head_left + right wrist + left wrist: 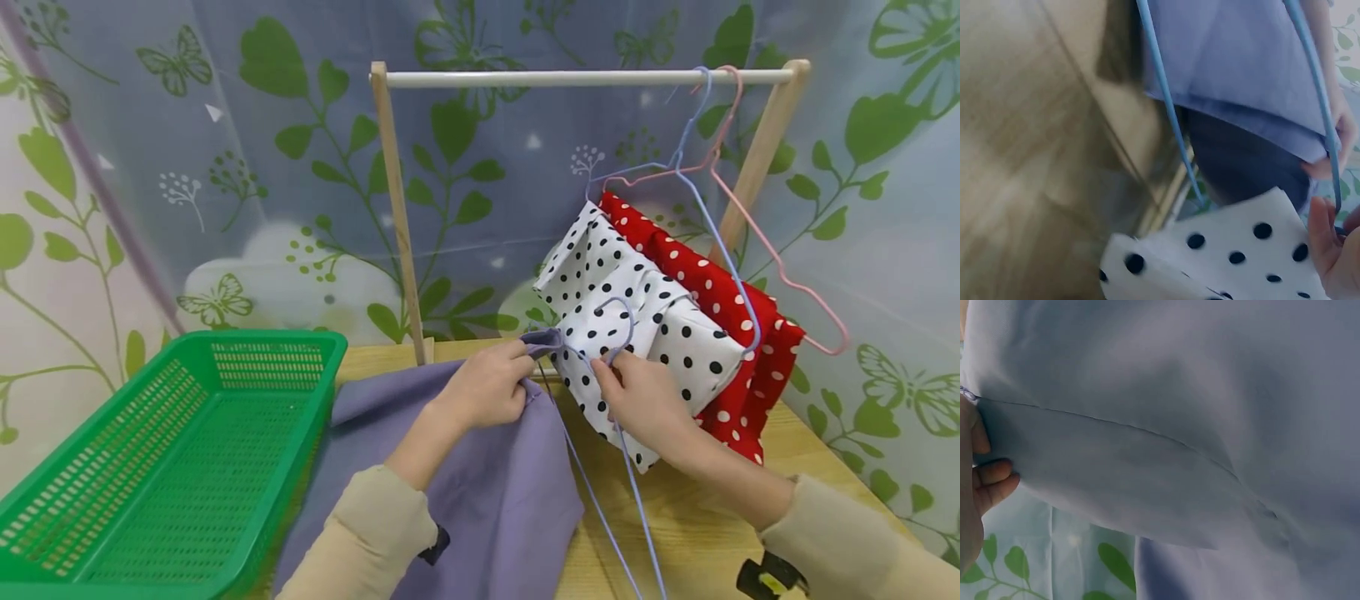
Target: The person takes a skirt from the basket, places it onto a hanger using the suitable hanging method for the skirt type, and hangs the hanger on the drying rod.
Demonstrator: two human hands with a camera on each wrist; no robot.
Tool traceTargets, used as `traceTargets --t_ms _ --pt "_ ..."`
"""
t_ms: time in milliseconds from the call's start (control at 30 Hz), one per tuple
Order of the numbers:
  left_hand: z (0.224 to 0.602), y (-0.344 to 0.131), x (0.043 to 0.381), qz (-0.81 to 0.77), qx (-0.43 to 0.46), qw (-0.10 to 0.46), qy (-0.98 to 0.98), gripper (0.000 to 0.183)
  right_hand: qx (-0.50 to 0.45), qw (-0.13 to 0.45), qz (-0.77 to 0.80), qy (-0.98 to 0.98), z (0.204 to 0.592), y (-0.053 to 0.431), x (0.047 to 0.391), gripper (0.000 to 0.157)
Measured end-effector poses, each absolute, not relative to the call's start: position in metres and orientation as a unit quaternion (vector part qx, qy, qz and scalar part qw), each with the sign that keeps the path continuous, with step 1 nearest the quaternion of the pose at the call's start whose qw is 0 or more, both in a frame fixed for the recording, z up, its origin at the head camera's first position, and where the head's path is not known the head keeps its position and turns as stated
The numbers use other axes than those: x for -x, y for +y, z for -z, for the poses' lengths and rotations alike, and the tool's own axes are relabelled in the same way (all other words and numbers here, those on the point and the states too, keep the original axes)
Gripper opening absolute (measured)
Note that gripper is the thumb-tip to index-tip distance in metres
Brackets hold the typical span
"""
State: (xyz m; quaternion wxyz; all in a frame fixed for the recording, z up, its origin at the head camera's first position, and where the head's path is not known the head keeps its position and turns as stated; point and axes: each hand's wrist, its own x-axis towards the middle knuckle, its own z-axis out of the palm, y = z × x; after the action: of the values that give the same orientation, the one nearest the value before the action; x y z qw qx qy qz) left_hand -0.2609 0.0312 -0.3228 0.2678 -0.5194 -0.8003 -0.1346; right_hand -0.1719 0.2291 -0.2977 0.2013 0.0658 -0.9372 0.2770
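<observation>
My left hand point(487, 387) pinches the upper edge of a purple cloth garment point(495, 492), which drapes down over the table. In the left wrist view, its fingertips grip the garment's folded, seamed edge. A blue-purple hanger point(639, 502) is held by my right hand point(648, 400) just under its hook. Its two long sides slope down toward me, one of them passing beside the cloth's top edge. In the right wrist view, the hanger's side point(1167, 94) crosses in front of the purple cloth point(1229, 69).
A wooden rack with a white rail point(525, 79) stands behind. On it hang a white black-dotted cloth point(592, 258) and a red white-dotted cloth point(675, 254), on blue and pink hangers point(780, 271). A green basket point(187, 467) sits left on the wooden table point(592, 558).
</observation>
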Motion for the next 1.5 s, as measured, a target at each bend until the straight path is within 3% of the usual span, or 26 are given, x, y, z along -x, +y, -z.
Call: traceTargets --t_ms 167,467,567,733,833,967,1133,1200,1333,1400,1500 --pt "0.335 0.029 0.261 0.145 0.531 0.249 -0.797 0.012 -0.049 0.197 -0.358 -0.912 0.317 0.218 0.172 0.029" --pt "0.354 0.034 0.258 0.127 0.541 0.213 -0.804 0.013 -0.141 0.281 -0.396 -0.863 0.33 0.197 0.167 0.03" --pt "0.358 0.035 0.26 0.119 0.548 0.203 -0.803 0.019 -0.143 0.265 -0.396 -0.868 0.324 0.19 0.167 0.03" --pt "0.364 0.034 0.263 0.14 0.549 0.24 -0.788 0.033 -0.133 0.183 -0.418 -0.88 0.319 0.178 0.168 0.031" --pt "0.368 0.035 0.265 0.169 0.539 0.223 -0.794 0.038 -0.15 0.159 -0.43 -0.876 0.321 0.172 0.167 0.032" --pt "0.373 0.041 0.268 0.18 0.514 0.184 -0.818 0.04 -0.187 0.164 -0.434 -0.866 0.327 0.163 0.166 0.034" --pt "0.378 0.053 0.275 0.181 0.541 0.241 -0.785 0.025 -0.194 0.161 -0.438 -0.863 0.333 0.157 0.161 0.036" --pt "0.38 0.053 0.276 0.189 0.543 0.24 -0.782 0.022 -0.197 0.17 -0.433 -0.863 0.334 0.156 0.161 0.034" --pt "0.384 0.047 0.274 0.187 0.496 0.167 -0.831 0.032 -0.202 0.195 -0.418 -0.864 0.332 0.157 0.165 0.028" --pt "0.385 0.045 0.27 0.147 0.473 0.153 -0.855 0.036 -0.193 0.198 -0.417 -0.866 0.329 0.159 0.168 0.025" --pt "0.383 0.043 0.262 0.018 0.475 0.185 -0.86 0.031 -0.171 0.192 -0.411 -0.874 0.323 0.162 0.172 0.022"
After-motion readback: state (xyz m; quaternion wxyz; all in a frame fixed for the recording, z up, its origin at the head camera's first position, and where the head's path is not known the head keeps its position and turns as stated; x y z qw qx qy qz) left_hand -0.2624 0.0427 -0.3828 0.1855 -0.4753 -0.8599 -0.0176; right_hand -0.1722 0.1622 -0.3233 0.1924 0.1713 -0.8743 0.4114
